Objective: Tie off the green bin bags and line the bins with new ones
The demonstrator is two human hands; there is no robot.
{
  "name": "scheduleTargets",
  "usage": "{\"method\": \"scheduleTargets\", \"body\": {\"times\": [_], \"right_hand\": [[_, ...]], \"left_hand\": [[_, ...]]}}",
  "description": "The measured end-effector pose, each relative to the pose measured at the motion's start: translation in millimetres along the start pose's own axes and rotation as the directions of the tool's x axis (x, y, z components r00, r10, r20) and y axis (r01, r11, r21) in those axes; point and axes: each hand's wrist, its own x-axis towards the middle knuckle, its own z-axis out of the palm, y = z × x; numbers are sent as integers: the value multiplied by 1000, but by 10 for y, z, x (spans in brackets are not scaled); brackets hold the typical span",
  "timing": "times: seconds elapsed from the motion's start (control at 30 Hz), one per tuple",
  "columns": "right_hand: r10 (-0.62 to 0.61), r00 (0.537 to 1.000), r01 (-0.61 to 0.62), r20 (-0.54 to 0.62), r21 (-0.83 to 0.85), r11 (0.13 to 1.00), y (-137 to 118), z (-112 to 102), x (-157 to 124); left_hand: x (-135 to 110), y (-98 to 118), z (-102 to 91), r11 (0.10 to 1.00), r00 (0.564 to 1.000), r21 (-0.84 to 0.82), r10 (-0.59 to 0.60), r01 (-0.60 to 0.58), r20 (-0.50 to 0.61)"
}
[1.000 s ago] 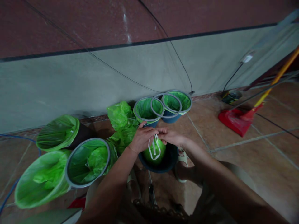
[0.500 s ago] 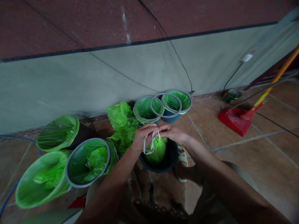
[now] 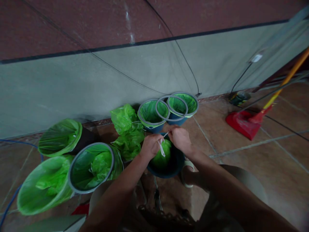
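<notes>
A green garbage bag (image 3: 161, 158), gathered at its top, sits inside a dark bucket-shaped trash can (image 3: 178, 162) between my feet. My left hand (image 3: 152, 145) is closed on the bag's white drawstring (image 3: 162, 149), and a loop of it hangs below the fingers. My right hand (image 3: 180, 137) pinches another part of the same string, which is stretched short and tight between the two hands. Both hands are just above the can's opening. Part of the bag's neck is hidden behind the fingers.
Lined trash cans stand to the left, one with a grey rim ring (image 3: 112, 161). Crumpled green bags (image 3: 127, 138) lie beside them. Two lined cans (image 3: 154, 112) stand by the wall, a loose grey ring (image 3: 187, 109) resting across them. A red dustpan (image 3: 243, 124) is at right.
My hands have moved apart, the right one turning knuckles up and pulling the string tight. The white loop under my left hand has become smaller. The bag stays in the can.
</notes>
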Motion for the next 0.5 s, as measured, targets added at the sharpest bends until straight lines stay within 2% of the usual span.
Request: {"method": "scheduleTargets", "body": {"times": [0.1,0.17,0.23,0.27,0.3,0.37,0.43,0.47,0.5], "right_hand": [[88,996,-88,26,-15,996,61,8,32],[111,994,-112,9,46,993,103,25,57],[106,994,-103,0,231,968,122,43,82],[109,994,-107,14,371,923,118,50,93],[128,991,-134,47,522,842,105,57,102],[185,967,-252,176,766,591,58,73,111],[228,921,-382,317,848,367,14,104,112],[244,898,-431,367,846,313,4,131,111],[252,880,-467,403,833,298,7,168,111]], "left_hand": [[-16,-5,30,999,999,35,-36,35,29],[-19,11,26,997,998,54,-59,57,35],[-20,38,9,996,996,59,-77,74,45],[-18,53,-2,995,995,57,-82,80,51],[-16,67,-14,995,994,57,-89,86,55],[-11,92,-44,991,992,75,-114,110,59],[-7,115,-78,980,986,133,-155,146,60],[-5,127,-95,970,981,178,-180,166,66],[-4,140,-109,956,975,228,-207,185,80]]}}
